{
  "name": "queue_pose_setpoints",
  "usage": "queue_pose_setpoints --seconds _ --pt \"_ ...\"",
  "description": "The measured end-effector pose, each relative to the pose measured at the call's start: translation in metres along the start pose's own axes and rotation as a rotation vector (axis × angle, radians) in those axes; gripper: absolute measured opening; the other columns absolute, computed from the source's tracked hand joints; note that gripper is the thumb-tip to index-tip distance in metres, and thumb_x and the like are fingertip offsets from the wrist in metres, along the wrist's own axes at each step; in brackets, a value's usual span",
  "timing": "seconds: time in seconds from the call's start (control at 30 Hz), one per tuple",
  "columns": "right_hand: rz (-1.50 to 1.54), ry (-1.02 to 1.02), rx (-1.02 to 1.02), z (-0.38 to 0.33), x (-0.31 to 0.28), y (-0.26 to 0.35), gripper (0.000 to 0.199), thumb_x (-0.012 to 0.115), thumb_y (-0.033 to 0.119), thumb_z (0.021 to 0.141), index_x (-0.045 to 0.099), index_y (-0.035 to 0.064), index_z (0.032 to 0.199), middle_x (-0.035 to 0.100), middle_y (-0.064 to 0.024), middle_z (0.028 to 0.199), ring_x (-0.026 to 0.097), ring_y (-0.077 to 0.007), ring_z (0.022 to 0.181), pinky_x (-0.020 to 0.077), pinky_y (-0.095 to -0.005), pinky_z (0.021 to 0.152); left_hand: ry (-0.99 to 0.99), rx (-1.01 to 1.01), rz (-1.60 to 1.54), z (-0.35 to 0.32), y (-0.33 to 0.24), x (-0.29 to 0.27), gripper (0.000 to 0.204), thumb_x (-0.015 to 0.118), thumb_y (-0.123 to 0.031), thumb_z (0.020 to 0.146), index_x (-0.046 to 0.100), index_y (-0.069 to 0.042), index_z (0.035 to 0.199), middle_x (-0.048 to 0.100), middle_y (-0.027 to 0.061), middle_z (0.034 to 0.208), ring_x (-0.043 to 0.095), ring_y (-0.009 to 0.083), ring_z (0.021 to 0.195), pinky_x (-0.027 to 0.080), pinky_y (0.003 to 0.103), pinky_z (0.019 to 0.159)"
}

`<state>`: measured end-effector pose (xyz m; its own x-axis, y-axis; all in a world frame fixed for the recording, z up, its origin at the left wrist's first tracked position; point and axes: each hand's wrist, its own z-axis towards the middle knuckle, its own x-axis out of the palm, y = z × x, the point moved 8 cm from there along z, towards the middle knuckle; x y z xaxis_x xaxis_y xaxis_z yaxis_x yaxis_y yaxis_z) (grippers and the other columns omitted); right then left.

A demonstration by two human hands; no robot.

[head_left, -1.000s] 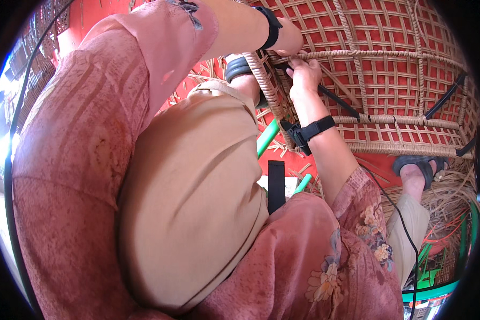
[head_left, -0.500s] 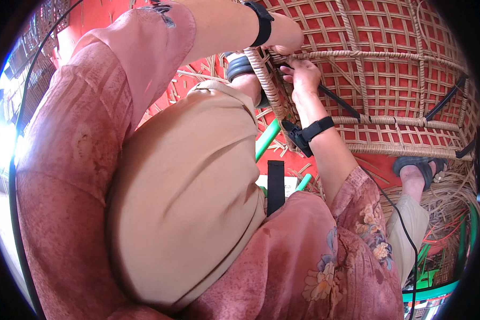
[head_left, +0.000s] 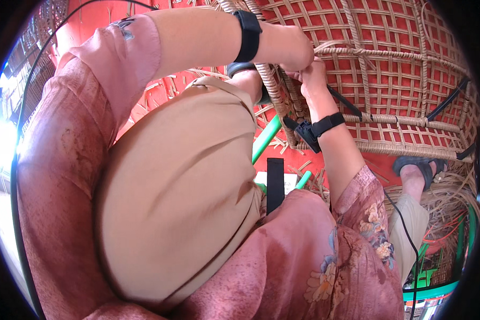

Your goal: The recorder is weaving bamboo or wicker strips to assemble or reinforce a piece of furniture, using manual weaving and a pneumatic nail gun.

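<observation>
My left hand (head_left: 290, 49) is closed, its fingers curled downward where they meet my right hand (head_left: 312, 80). The right hand is pinched shut just below it, the fingertips partly hidden. What either of them grips is covered by the fingers. Both are at the corner of a woven rattan piece (head_left: 389, 69), an open lattice with wrapped bars. A pale loose rattan strip (head_left: 330, 45) arches over a wrapped bar right beside the left hand. Under the hands, a thick wrapped edge pole (head_left: 274, 93) runs down at a slant.
Black bands (head_left: 448, 98) cross the rattan frame. Green tubes (head_left: 266, 140) stand below its edge. Cut rattan scraps (head_left: 170, 85) litter the red floor, and a heap of strips (head_left: 448, 200) lies at the right by my sandalled foot (head_left: 418, 173). A black cable (head_left: 402, 218) hangs by my right sleeve.
My left hand has moved slightly right and down, onto my right hand's fingertips. The right hand has shifted a little right, its fingers drawn closer together. A loose strip now shows beside them.
</observation>
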<state>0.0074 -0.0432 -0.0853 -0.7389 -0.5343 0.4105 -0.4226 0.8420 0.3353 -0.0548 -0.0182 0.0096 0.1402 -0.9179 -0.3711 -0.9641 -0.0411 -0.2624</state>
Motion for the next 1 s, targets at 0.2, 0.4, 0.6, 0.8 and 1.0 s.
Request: queue_pose_setpoints --seconds 0.2,0.4,0.6,0.8,1.0 --pt "0.11 -0.011 -0.116 0.006 -0.002 -0.002 0.009 0.06 0.01 0.078 0.056 0.0028 0.074 0.057 -0.0044 0.066 0.056 -0.0155 0.056 0.0407 -0.0293 0.044 0.115 0.003 0.03 -0.01 -0.009 0.002 0.022 0.06 -0.018 0.077 0.067 -0.006 0.093 0.067 0.011 0.091 0.064 0.0272 0.087 0.051 0.038 0.072" --pt "-0.258 -0.024 -0.1 0.006 -0.002 -0.006 0.019 0.072 -0.005 0.062 0.06 -0.0024 0.075 0.062 -0.0049 0.066 0.057 -0.0119 0.059 0.0482 -0.0268 0.056 0.185 0.015 0.072 0.032 0.036 0.015 0.024 0.054 -0.006 0.077 0.065 0.0 0.097 0.064 0.0189 0.093 0.063 0.031 0.084 0.051 0.039 0.07" --pt "-0.468 -0.077 -0.111 0.009 -0.01 -0.006 0.019 0.073 -0.001 0.065 0.062 -0.0043 0.08 0.065 -0.0067 0.071 0.06 -0.0119 0.063 0.046 -0.0232 0.057 0.144 -0.208 -0.561 0.064 0.047 0.044 0.019 0.058 -0.013 0.077 0.064 -0.002 0.091 0.062 0.0093 0.081 0.059 0.024 0.068 0.05 0.035 0.055" --pt "-0.843 -0.162 -0.243 -0.011 -0.006 0.025 0.019 0.073 0.009 0.064 0.067 0.0008 0.08 0.065 -0.0169 0.074 0.064 -0.0285 0.073 0.0484 -0.0365 0.069 0.224 -0.192 -0.357 0.08 0.037 0.05 0.03 0.055 -0.024 0.08 0.065 -0.005 0.101 0.064 0.0126 0.094 0.061 0.0272 0.08 0.05 0.041 0.067" --pt "-1.173 -0.265 -0.3 -0.025 0.004 0.051 0.024 0.075 0.022 0.066 0.069 0.0058 0.082 0.065 -0.0199 0.08 0.062 -0.0368 0.082 0.0475 -0.0438 0.074 0.269 -0.041 -0.228 0.097 0.033 0.068 0.033 0.051 -0.025 0.083 0.063 -0.005 0.107 0.064 0.0128 0.1 0.061 0.0282 0.086 0.049 0.042 0.073"
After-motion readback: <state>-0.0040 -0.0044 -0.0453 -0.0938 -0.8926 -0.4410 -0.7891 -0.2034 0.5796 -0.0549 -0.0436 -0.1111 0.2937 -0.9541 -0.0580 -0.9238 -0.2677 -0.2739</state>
